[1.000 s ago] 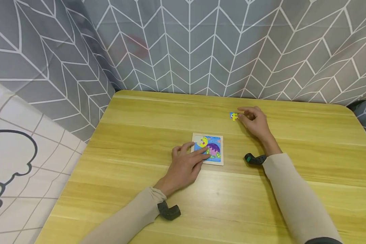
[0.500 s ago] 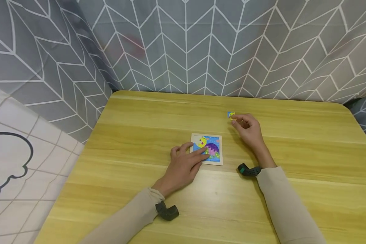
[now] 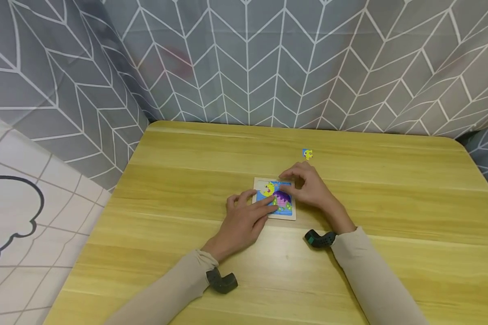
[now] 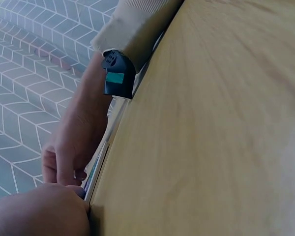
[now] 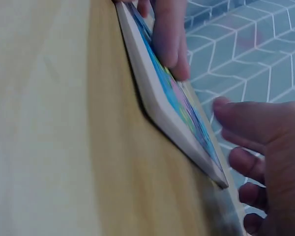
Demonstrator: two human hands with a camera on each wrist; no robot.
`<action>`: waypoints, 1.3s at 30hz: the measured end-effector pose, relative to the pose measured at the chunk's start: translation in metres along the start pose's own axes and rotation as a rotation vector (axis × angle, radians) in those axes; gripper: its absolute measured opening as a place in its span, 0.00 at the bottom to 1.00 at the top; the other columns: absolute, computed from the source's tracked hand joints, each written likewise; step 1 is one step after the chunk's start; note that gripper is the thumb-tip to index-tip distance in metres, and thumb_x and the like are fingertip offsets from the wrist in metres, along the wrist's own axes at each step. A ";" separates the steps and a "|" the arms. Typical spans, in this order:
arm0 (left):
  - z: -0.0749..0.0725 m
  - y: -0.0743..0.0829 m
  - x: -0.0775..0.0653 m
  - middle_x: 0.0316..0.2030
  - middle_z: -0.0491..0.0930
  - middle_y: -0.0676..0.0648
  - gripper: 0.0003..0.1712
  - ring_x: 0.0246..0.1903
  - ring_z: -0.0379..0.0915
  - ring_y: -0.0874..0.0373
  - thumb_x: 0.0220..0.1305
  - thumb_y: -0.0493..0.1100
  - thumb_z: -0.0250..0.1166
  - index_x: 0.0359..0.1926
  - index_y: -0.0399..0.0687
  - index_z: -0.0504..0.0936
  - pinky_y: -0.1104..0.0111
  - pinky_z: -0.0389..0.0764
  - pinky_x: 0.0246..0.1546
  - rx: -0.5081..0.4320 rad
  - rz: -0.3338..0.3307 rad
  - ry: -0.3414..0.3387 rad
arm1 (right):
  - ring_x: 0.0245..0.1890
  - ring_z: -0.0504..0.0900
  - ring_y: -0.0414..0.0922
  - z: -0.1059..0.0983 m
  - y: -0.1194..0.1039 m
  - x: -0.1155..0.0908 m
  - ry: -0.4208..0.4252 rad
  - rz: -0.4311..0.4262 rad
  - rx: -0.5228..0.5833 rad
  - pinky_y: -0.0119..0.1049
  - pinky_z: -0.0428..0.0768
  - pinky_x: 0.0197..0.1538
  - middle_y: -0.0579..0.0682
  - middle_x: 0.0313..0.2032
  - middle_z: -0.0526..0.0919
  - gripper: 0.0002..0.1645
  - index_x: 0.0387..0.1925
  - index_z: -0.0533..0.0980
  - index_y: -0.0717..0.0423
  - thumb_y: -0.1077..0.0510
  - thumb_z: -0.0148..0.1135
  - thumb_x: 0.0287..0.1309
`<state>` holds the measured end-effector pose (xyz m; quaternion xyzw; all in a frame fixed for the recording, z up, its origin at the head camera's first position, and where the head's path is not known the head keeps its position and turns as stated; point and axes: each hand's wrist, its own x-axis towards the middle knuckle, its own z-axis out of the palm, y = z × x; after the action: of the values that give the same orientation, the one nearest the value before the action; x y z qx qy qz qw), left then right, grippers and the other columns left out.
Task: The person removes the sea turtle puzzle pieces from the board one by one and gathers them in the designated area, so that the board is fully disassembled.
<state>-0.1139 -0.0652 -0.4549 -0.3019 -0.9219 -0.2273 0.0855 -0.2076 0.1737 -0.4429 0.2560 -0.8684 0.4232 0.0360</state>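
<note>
A small square jigsaw puzzle in a pale wooden frame [image 3: 282, 218] lies on the table, its picture showing a yellow head and a purple shell on blue. A pale bare patch shows at its upper left. My left hand [image 3: 241, 221] rests on the puzzle's left side, fingers spread over part of the picture. Over the upper right corner is my right hand [image 3: 309, 185], thumb and forefinger apart close over the pieces. In the right wrist view nothing shows between its fingers [image 5: 250, 118]. Behind it, a loose blue and yellow puzzle piece [image 3: 307, 154] lies on the table.
The wooden table [image 3: 179, 180] reaches back to a grey curtain [image 3: 268, 67] with white lines. A white patterned cloth [image 3: 32, 225] hangs at the left. A black wrist device sits at each sleeve [image 3: 374, 275].
My right hand has come away from the loose puzzle piece, moving toward me and left to the framed puzzle. The piece stays on the table. My left hand has kept its place.
</note>
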 end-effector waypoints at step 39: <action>0.004 -0.002 0.002 0.70 0.73 0.61 0.19 0.72 0.60 0.46 0.78 0.49 0.55 0.64 0.67 0.81 0.44 0.54 0.61 -0.012 -0.006 -0.010 | 0.40 0.65 0.48 -0.003 -0.013 0.005 -0.237 0.160 0.005 0.45 0.49 0.47 0.52 0.36 0.75 0.10 0.43 0.78 0.57 0.63 0.69 0.61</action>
<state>-0.1167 -0.0638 -0.4583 -0.3006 -0.9219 -0.2315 0.0784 -0.2058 0.1676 -0.4301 0.2344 -0.8831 0.3936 -0.1012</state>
